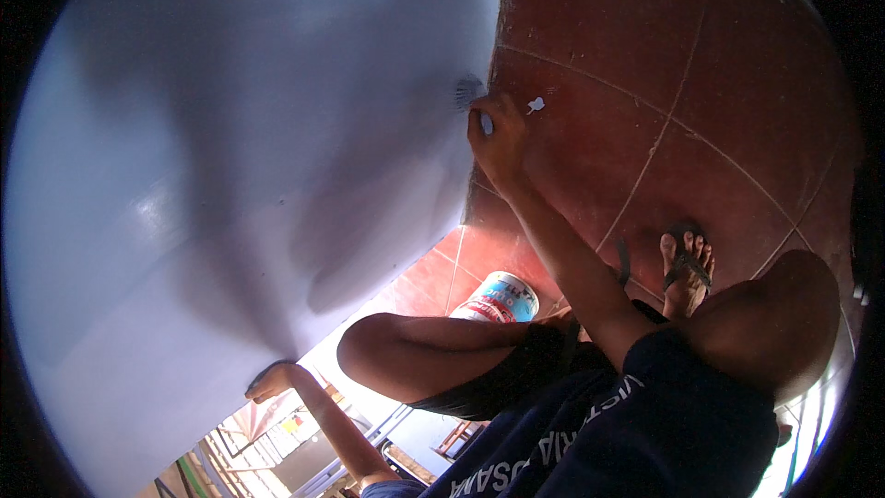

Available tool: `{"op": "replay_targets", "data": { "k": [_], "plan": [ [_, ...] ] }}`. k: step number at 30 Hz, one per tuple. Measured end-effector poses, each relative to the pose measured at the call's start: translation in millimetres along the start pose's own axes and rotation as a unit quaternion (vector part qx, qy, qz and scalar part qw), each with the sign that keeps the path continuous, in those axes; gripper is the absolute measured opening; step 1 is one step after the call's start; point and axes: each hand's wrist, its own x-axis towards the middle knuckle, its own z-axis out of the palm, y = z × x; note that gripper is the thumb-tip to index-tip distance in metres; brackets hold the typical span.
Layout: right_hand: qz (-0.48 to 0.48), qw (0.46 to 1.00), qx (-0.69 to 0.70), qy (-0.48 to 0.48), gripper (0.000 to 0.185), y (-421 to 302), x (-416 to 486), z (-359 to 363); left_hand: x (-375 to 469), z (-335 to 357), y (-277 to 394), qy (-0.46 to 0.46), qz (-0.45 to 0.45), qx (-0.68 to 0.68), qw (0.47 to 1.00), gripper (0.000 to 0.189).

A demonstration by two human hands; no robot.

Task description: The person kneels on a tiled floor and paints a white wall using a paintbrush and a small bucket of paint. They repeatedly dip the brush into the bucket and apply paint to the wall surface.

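My right hand (499, 133) is at the foot of a pale, smooth wall (359, 117), just where it meets the red floor. Its thumb and fingers are curled together. A dark fan of bristles (468, 92), which looks like a small brush, shows beside the fingertips against the wall; any handle is hidden by the hand. My left hand (275, 382) rests at the wall's outer edge, with a dark strip, shadow or object, along its fingers. Whether that hand grips anything is not clear.
A white bucket (503, 294) with a blue and red label stands on the red tiled floor (622, 131), behind my left knee (370, 353). A white flake (536, 105) lies beside my right hand. My sandalled foot (686, 266) is to the right. Beyond the wall's edge is a bright area.
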Motion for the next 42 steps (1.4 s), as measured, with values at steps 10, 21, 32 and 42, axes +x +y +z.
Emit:
{"op": "replay_targets", "data": {
  "k": [10,21,32,42],
  "plan": [
    [0.054,0.996,0.067,-0.029,0.009,-24.7,-1.3,-24.2,0.7,-1.5,-0.6,-0.009,0.014,-0.008,1.0,0.072],
    [-0.022,0.887,0.439,-0.14,0.028,-208.9,-30.9,-47.8,2.3,-2.7,-3.3,-0.025,0.031,-0.001,0.999,0.073],
    [-0.001,0.986,0.165,-0.017,0.024,-64.8,-60.3,-20.9,3.5,-10.0,-6.4,-0.017,0.044,0.012,0.999,0.073],
    [0.111,0.98,0.165,0.021,0.022,-28.9,-33.8,-27.3,0.7,-2.3,-4.4,-0.024,0.054,-0.003,0.998,0.074]
  ]
}}
